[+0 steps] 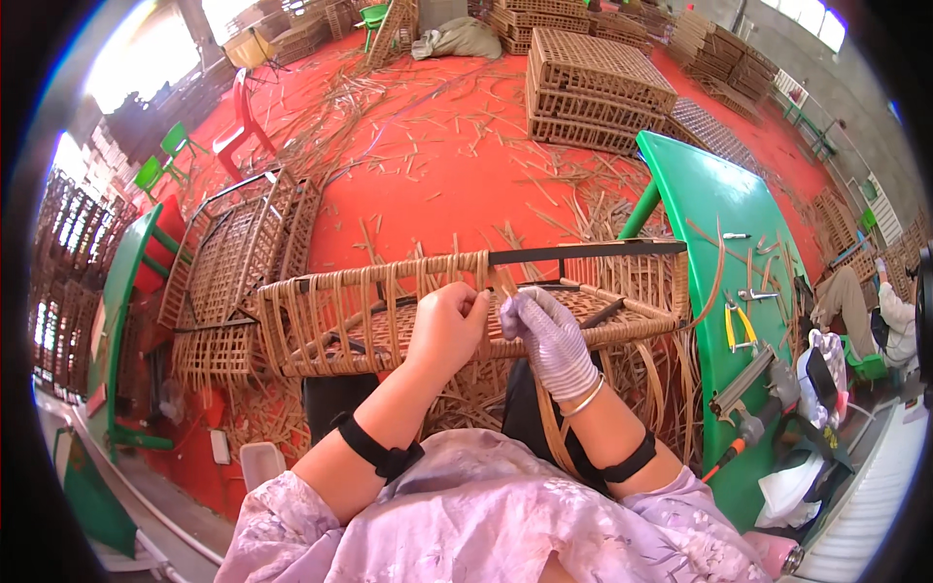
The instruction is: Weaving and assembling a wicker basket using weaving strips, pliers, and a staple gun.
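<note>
Across my lap lies a woven rattan frame (418,269), its shape partly wrapped around dark metal bars. Rattan winds the left part of its upper rail; the right part is a bare dark bar (593,251). My left hand (452,325) is bare, its fingers pinched at the rail's wrapped end. Close beside it, my right hand (554,340) wears a striped pale glove and pinches a flat rattan strip (501,280) that hangs from the rail. What sits between the left fingertips is partly hidden. More loose strips (551,418) hang below my right hand.
On the green table (724,204) at right lie yellow-handled pliers (739,325), a staple-gun-like tool (743,381) and small metal parts. Another woven frame (228,272) stands left. Stacked woven panels (598,87) stand behind; rattan scraps litter the red floor. A person (865,306) sits far right.
</note>
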Demonstrator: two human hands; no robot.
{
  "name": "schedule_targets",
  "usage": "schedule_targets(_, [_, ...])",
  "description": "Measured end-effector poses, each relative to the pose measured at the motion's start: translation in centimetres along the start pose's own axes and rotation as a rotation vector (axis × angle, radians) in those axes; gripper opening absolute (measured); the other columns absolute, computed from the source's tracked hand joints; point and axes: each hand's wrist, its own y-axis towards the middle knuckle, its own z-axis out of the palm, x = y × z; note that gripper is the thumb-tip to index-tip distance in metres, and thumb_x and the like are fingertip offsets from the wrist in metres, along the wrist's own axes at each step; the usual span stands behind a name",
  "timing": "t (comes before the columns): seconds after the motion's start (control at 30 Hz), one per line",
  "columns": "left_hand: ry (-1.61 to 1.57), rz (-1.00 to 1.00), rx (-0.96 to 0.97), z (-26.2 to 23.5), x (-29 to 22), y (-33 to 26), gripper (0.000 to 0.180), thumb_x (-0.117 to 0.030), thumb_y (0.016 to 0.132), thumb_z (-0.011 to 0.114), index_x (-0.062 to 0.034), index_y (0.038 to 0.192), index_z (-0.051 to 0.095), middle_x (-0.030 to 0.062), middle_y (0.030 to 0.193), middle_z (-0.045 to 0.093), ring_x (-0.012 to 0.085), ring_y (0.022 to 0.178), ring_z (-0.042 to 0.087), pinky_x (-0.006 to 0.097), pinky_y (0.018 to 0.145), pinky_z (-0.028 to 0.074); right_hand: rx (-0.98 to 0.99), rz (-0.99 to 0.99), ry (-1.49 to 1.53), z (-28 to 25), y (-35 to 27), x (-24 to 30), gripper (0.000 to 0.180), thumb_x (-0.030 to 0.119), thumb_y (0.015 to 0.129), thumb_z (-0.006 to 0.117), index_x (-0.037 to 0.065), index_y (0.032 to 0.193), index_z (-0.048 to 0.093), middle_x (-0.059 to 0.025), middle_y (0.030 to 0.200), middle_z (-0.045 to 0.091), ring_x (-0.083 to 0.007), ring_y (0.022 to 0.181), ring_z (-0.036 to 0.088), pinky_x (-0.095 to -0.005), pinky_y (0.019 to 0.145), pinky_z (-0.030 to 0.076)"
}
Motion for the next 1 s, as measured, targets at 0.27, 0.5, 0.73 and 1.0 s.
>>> schedule_targets(0.27, [0.519, 0.779, -0.275, -2.4, -2.6, 3.1, 0.022, -0.019, 0.088, 0.061, -0.0057, 0.105, 0.065, 0.0138, 0.094, 0.069, 0.0323, 0.091, 0.065, 0.042, 0.082, 0.051, 0.011, -0.121, -0.301, 2.5, 0.2, 3.8, 0.015, 0.014, 0.099, 0.058, 0.000, 0.098, 0.063, -0.0020, 0.085, 0.065, -0.0085, 0.077, 0.061, -0.0249, 0.074, 0.052])
schedule_targets(0.5, [0.490, 0.542, 0.038, -2.2, -1.5, 3.8, 0.018, -0.017, 0.091, 0.057, -0.0066, 0.105, 0.062, 0.0123, 0.092, 0.068, 0.0323, 0.094, 0.064, 0.044, 0.087, 0.047, -0.069, -0.383, -0.882, 4.3, 7.1, 8.3, 0.016, 0.015, 0.093, 0.063, 0.001, 0.086, 0.067, -0.0045, 0.068, 0.065, -0.0125, 0.061, 0.061, -0.0268, 0.058, 0.049])
schedule_targets(0.73, [0.389, 0.545, -0.030, -1.6, -1.3, 3.8, 0.030, -0.021, 0.089, 0.062, -0.0092, 0.116, 0.056, 0.0116, 0.084, 0.067, 0.0319, 0.088, 0.065, 0.043, 0.084, 0.048, -0.158, -0.398, -1.615, 2.4, 15.3, 5.6, 0.022, 0.030, 0.089, 0.063, 0.009, 0.089, 0.070, -0.0136, 0.078, 0.067, -0.0347, 0.074, 0.064, -0.0430, 0.068, 0.052])
schedule_targets(1.0, [0.535, 0.546, 0.017, -2.1, -1.4, 4.6, 0.027, -0.027, 0.086, 0.068, -0.0113, 0.108, 0.069, 0.0094, 0.090, 0.068, 0.0293, 0.082, 0.066, 0.042, 0.075, 0.051, 0.038, 0.237, -1.780, 2.9, 16.6, 6.3, 0.028, 0.030, 0.097, 0.049, 0.012, 0.100, 0.070, -0.0096, 0.083, 0.070, -0.0286, 0.079, 0.068, -0.0469, 0.075, 0.055])
